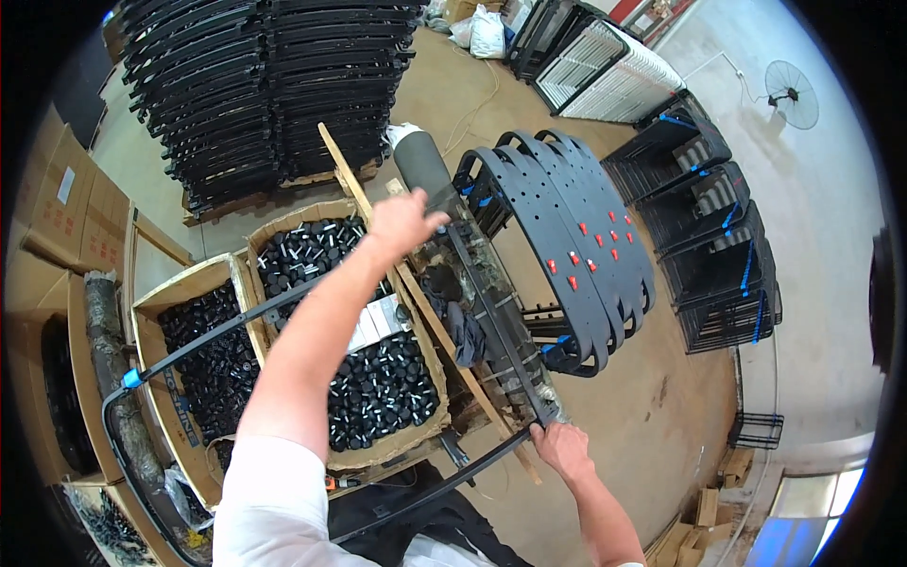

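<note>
A long black metal frame (248, 317) with rounded corners lies slanted across in front of me. My left hand (406, 223) is closed at its far corner, reaching over the cartons; the fingers' undersides are hidden. At the near right corner, my right hand (564, 448) grips the frame with the fingers curled round it. A blue clip (131, 378) sits on the frame's left end. Under the frame stand an open carton of black knobs with metal studs (380, 392) and a carton of small black parts (203, 345). A wooden strip (444, 331) runs beside the crossbar.
Black curved panels (567, 217) with red pieces stand to the right. A tall stack of black frames (269, 94) rises at the far left. Racks (704, 217) line the right wall, with a fan (792, 94) above. Cardboard boxes (71, 198) fill the left side.
</note>
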A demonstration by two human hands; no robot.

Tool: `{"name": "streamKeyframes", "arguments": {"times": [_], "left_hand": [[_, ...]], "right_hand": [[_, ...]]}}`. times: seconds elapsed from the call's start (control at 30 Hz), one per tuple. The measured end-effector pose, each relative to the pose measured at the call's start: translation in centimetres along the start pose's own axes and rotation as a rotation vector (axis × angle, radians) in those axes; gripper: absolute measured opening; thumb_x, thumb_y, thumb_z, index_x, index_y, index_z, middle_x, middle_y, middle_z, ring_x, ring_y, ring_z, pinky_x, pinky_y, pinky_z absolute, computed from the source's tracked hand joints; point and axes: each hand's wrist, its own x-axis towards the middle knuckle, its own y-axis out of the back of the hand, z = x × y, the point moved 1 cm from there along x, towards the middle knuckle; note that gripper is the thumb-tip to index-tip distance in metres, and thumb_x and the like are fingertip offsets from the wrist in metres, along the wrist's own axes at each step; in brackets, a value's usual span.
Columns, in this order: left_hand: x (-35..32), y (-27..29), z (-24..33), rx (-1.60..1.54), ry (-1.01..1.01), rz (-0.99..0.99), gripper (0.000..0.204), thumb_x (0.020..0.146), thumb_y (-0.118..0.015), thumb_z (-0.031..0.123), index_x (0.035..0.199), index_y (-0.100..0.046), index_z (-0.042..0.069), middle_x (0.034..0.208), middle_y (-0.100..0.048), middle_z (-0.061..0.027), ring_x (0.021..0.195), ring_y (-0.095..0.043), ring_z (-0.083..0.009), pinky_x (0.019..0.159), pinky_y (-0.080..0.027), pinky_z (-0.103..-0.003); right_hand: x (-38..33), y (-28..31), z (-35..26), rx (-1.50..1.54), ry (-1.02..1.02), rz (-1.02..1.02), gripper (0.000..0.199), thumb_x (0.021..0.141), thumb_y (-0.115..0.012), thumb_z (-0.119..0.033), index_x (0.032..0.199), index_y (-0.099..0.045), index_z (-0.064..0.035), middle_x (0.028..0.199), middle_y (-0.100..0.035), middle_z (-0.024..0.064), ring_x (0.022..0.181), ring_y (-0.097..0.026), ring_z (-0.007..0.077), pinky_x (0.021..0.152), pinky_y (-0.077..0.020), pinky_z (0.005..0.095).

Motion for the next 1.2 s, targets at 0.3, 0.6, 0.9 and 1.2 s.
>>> {"name": "streamKeyframes", "arguments": {"times": [0.3,0.6,0.9,1.2], "left_hand": [[-2.6,-4.3,0.6,-0.386,0.125,0.036,0.051,0.098,-0.067,0.052,0.111,-0.064,0.002,0.100,-0.075,-0.0235,0.100,-0.072,-0.0448,0.086,-0.055,-0.054],[-2.5,-4.4,1.3,-0.414,0.132,0.029,0.043,0.101,-0.064,0.047,0.115,-0.066,0.006,0.101,-0.075,-0.0227,0.101,-0.071,-0.0438,0.086,-0.054,-0.053],[-2.1,-3.9,2.2,-0.427,0.124,-0.026,0.045,0.097,-0.069,0.047,0.120,-0.063,0.009,0.108,-0.076,-0.0205,0.106,-0.071,-0.0429,0.088,-0.054,-0.053],[-3.5,-3.0,0.6,-0.348,0.104,-0.043,0.039,0.102,-0.063,0.042,0.124,-0.061,0.011,0.106,-0.075,-0.0222,0.103,-0.071,-0.0445,0.089,-0.054,-0.054]], "right_hand": [[13.4,1.3,-9.2,0.451,0.322,0.547,0.026,0.105,-0.058,-0.027,0.113,-0.061,-0.0029,0.120,-0.064,0.0225,0.113,-0.060,0.0444,0.096,-0.0484,0.0526],[27.1,8.1,-17.3,0.730,0.147,0.187,0.055,0.103,-0.053,-0.054,0.098,-0.070,-0.0017,0.098,-0.070,0.0271,0.097,-0.066,0.0486,0.081,-0.0493,0.0535],[29.6,6.0,-15.3,0.791,0.120,0.162,0.059,0.095,-0.064,-0.061,0.098,-0.077,-0.0037,0.099,-0.075,0.0251,0.095,-0.073,0.0407,0.083,-0.0523,0.0482],[27.3,7.5,-18.4,0.725,0.038,0.107,0.065,0.089,-0.069,-0.065,0.109,-0.077,-0.0040,0.107,-0.077,0.0221,0.105,-0.072,0.0400,0.093,-0.0532,0.0488]]}}
